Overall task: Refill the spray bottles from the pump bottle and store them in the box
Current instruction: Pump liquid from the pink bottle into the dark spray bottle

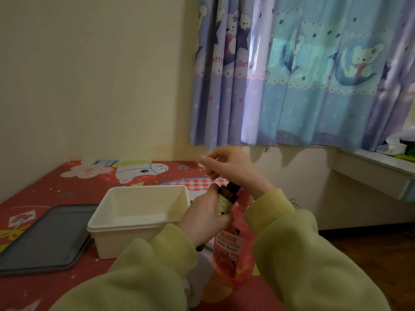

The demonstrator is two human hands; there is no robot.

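Note:
My left hand grips a small brown spray bottle with a pale label, held upright above the table. My right hand is over the bottle's dark top, fingers curled around it. Just behind and below stands the pink pump bottle with a red label; its pump head is hidden by my hands. The cream plastic box sits open to the left of my hands, nothing visible inside.
A dark grey tray or lid lies flat left of the box on the red patterned tablecloth. Something white lies under my left sleeve. A white sill runs at the right below the curtains.

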